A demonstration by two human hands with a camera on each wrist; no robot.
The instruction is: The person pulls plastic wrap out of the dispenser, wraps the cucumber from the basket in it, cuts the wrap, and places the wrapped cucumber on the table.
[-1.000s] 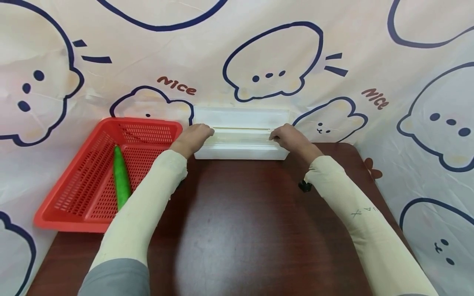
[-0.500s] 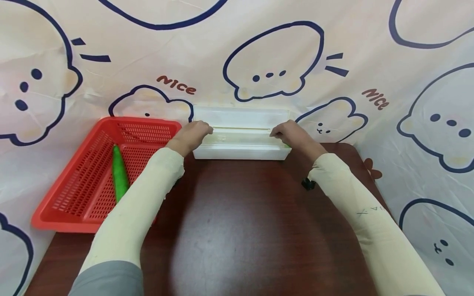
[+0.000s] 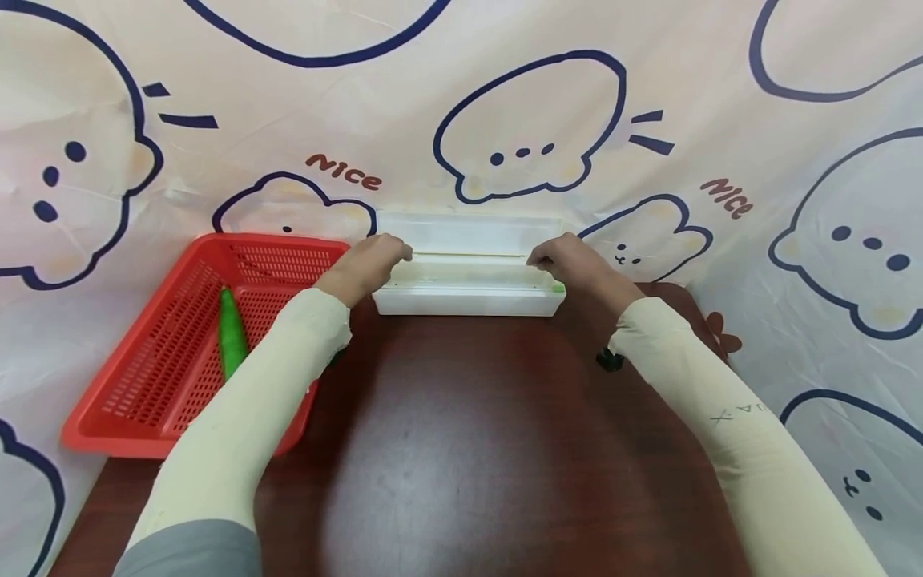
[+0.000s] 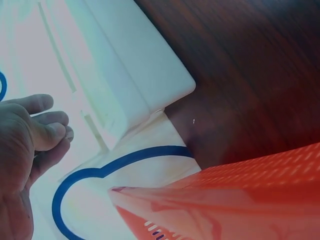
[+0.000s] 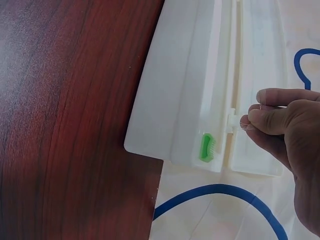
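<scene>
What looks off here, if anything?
Nothing major. The red basket seems to jut past the left edge of the table, so it looks off-position. A tiny pale speck lies on the tabletop near the white box, like stray debris; can't tell what it is.

Both sleeves (image 3: pixel 231 421) are cream (the right carries dark marks (image 3: pixel 721 415)).

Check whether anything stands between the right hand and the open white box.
Nothing visible does. The right hand, pinching what looks like clear film, is at the open white box; the red basket stands beyond the box's other end.
</scene>
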